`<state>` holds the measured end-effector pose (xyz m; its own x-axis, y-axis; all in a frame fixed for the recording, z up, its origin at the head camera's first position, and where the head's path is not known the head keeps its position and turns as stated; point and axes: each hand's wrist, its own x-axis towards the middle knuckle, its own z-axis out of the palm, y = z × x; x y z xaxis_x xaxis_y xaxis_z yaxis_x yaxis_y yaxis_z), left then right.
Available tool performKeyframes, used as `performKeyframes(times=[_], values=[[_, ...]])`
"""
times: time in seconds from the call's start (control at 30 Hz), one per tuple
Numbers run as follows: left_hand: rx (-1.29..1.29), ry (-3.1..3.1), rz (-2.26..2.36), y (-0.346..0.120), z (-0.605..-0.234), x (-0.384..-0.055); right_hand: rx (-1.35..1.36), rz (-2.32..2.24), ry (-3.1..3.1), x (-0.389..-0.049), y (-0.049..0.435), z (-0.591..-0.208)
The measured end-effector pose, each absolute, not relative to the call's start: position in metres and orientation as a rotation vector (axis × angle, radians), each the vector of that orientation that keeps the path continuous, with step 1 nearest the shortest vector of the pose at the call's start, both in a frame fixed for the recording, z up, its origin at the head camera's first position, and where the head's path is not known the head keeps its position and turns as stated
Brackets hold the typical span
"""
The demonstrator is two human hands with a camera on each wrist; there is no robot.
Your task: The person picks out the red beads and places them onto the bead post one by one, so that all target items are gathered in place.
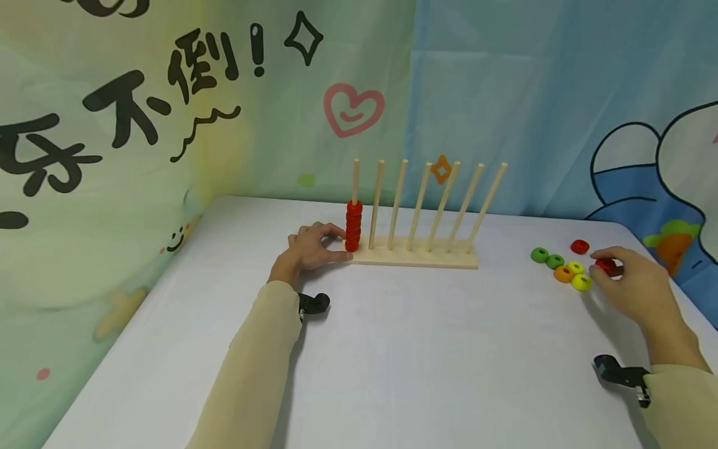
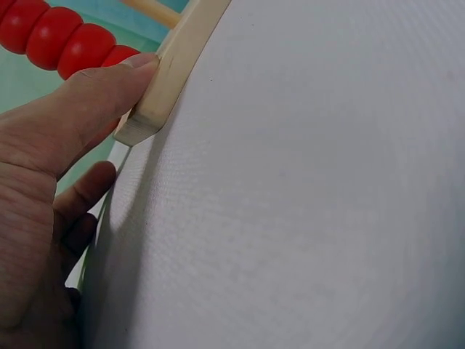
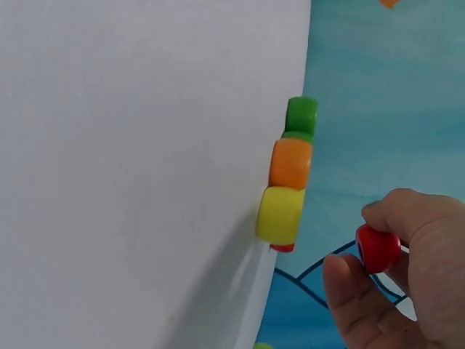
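Observation:
A wooden peg rack [image 1: 415, 254] with a row of upright pegs stands toward the back of the table. Its leftmost peg carries a stack of red beads [image 1: 353, 226]; the other pegs are bare. My left hand [image 1: 311, 246] grips the rack's left end, the thumb [image 2: 120, 83] lying against the base beside the stack. Over at the right, my right hand [image 1: 642, 287] pinches a red bead [image 3: 379, 249] between thumb and fingers, raised above the table. Close to that hand lie a yellow bead [image 1: 581, 283], an orange bead [image 1: 563, 274] and another red bead [image 1: 580, 247].
Two green beads [image 1: 547, 258] and a second yellow bead [image 1: 575, 267] belong to the same loose group. A white cloth covers the table [image 1: 426, 349]. Behind it hangs a printed curtain [image 1: 493, 81], close to the table's back edge. Each wrist wears a black camera [image 1: 315, 304].

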<state>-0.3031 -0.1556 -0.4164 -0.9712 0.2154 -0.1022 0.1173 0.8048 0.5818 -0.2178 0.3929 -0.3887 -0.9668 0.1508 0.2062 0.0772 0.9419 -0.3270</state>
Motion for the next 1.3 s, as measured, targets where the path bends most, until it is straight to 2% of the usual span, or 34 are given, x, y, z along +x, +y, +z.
performKeyframes(times=[0.27, 0.97, 1.3], values=[[0.275, 2.828, 0.903, -0.156, -0.418, -0.303, -0.191, 0.585, -2.852, -0.216, 0.382, -0.381], [0.275, 2.812, 0.916, -0.156, -0.418, -0.303, 0.23, 0.815, -2.709, -0.224, 0.334, -0.371], [0.273, 2.826, 0.899, -0.156, -0.418, -0.304, 0.342, 0.813, -2.65, -0.23, 0.309, -0.372]])
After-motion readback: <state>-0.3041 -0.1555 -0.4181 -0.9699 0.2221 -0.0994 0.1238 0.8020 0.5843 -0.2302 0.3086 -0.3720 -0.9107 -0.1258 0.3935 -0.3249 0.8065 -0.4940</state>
